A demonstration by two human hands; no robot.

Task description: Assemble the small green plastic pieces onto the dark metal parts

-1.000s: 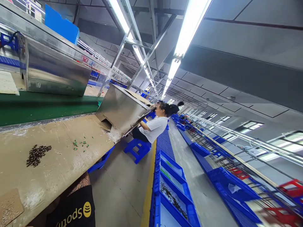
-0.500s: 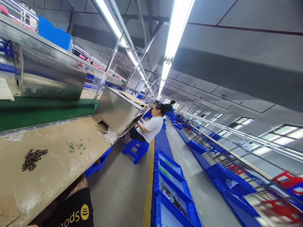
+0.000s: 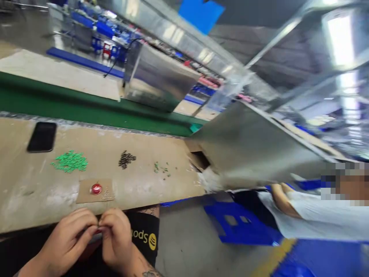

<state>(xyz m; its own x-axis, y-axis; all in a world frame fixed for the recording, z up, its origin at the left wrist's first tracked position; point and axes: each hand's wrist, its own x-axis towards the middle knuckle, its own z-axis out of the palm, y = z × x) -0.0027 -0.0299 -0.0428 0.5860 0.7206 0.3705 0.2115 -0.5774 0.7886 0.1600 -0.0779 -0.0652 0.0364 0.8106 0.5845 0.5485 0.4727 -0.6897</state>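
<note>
My left hand and my right hand meet over my lap, just off the table's near edge. Both are closed, thumbs and fingertips pinched together at one spot; whatever is between them is too small to make out. In front of them, on the tan tabletop, lies a cardboard piece bearing a small round red item and scattered tiny bits. Beyond it are a pile of thin bright green pieces and a heap of small dark pieces. A few green-and-dark pieces lie farther right.
A black phone lies at the far left of the table. Behind runs a green belt. A sheet-metal box stands at the table's right end. Past it, a person in a white shirt sits by a blue stool.
The view has swung left and down from the ceiling and aisle to the table. Both my hands, the phone, the green pile and the red item now show.
</note>
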